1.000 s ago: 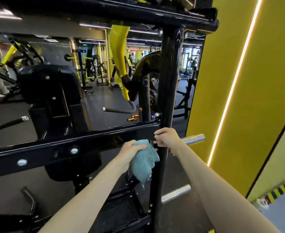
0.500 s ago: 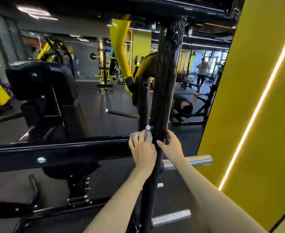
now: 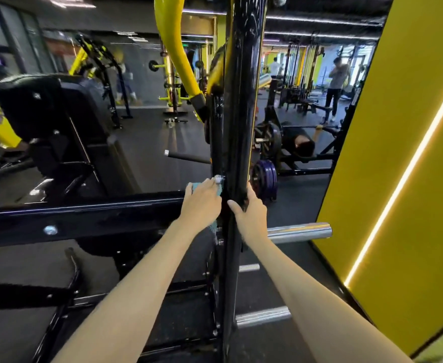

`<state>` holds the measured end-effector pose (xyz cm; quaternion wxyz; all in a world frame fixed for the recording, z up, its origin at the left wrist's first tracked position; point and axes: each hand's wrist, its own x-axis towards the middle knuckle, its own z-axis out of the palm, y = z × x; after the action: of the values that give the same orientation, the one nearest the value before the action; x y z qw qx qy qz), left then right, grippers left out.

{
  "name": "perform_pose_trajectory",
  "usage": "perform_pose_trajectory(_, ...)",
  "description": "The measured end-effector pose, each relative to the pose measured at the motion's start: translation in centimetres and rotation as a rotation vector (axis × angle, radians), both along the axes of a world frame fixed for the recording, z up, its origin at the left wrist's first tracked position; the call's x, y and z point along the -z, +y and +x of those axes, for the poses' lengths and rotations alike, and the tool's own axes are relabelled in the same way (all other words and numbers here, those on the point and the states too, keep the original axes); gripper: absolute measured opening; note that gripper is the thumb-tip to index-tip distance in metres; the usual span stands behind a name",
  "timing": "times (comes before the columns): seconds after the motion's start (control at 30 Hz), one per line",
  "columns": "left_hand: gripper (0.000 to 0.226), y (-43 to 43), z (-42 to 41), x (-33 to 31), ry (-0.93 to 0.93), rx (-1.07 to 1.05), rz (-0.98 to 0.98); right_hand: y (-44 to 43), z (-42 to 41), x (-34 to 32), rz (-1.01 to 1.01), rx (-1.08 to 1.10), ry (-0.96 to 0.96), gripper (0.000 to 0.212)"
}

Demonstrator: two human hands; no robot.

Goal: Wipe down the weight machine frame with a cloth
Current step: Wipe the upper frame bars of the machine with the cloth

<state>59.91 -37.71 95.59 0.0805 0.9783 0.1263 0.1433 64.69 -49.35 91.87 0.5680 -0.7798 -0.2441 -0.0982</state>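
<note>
A glossy black upright post (image 3: 241, 113) of the weight machine frame rises in the middle, joined on the left by a black crossbar (image 3: 84, 218). My left hand (image 3: 202, 205) presses a light blue cloth (image 3: 196, 186) against the joint where crossbar meets post, just below a silver bolt (image 3: 218, 179). Most of the cloth is hidden under the hand; a strip shows below the wrist. My right hand (image 3: 250, 213) grips the post's right edge, thumb on the front face.
Chrome plate pegs (image 3: 298, 231) stick out right of the post, with more lower down. A yellow wall panel (image 3: 398, 153) stands close on the right. A black padded seat (image 3: 58, 113) and a yellow arm (image 3: 175, 48) lie behind. People are further back in the gym.
My left hand has lifted the cloth from hanging beside the post and now presses it flat onto the joint. The view has moved closer; the right hand has stayed on the post.
</note>
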Motion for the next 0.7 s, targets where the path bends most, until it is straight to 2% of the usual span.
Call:
perform_pose_trajectory(0.07,0.036,0.7,1.1,-1.6,0.096,-0.034,-0.097,-0.1,0.0,0.0,0.005,-0.010,0.001,0.065)
perform_pose_trajectory(0.13,0.029,0.4,0.9,-1.1,0.040,-0.025,-0.068,-0.3,0.3,0.0,0.010,-0.019,-0.002,0.062)
perform_pose_trajectory(0.23,0.051,-0.1,-0.9,1.6,-0.139,0.087,0.063,-0.5,0.1,-0.1,0.005,-0.025,0.002,0.062)
perform_pose_trajectory(0.27,0.049,0.4,-0.8,1.6,-0.155,0.115,0.079,-0.5,-0.1,-0.3,0.006,-0.021,-0.001,0.062)
perform_pose_trajectory(0.37,0.022,1.7,0.7,-0.9,0.000,0.078,-0.020,-0.4,-0.2,-0.5,0.006,-0.022,0.012,0.061)
perform_pose_trajectory(0.4,0.019,1.8,1.1,-1.6,0.068,0.064,-0.014,-0.5,-0.2,-0.5,-0.006,-0.021,0.018,0.061)
perform_pose_trajectory(0.47,0.020,1.7,1.4,-1.5,0.075,0.042,0.023,-0.6,-0.3,-0.7,-0.026,-0.015,0.029,0.060)
perform_pose_trajectory(0.53,0.030,0.9,0.8,0.5,-0.062,0.043,0.069,-0.6,-0.4,-0.6,-0.020,-0.005,0.047,0.059)
perform_pose_trajectory(0.63,0.058,-0.9,-0.1,3.8,-0.395,0.052,-0.001,-0.3,-0.5,-0.5,-0.014,0.006,0.042,0.060)
perform_pose_trajectory(0.7,0.065,-1.9,-0.6,5.2,-0.444,0.068,-0.077,-0.1,-0.4,-0.3,-0.011,0.018,0.038,0.058)
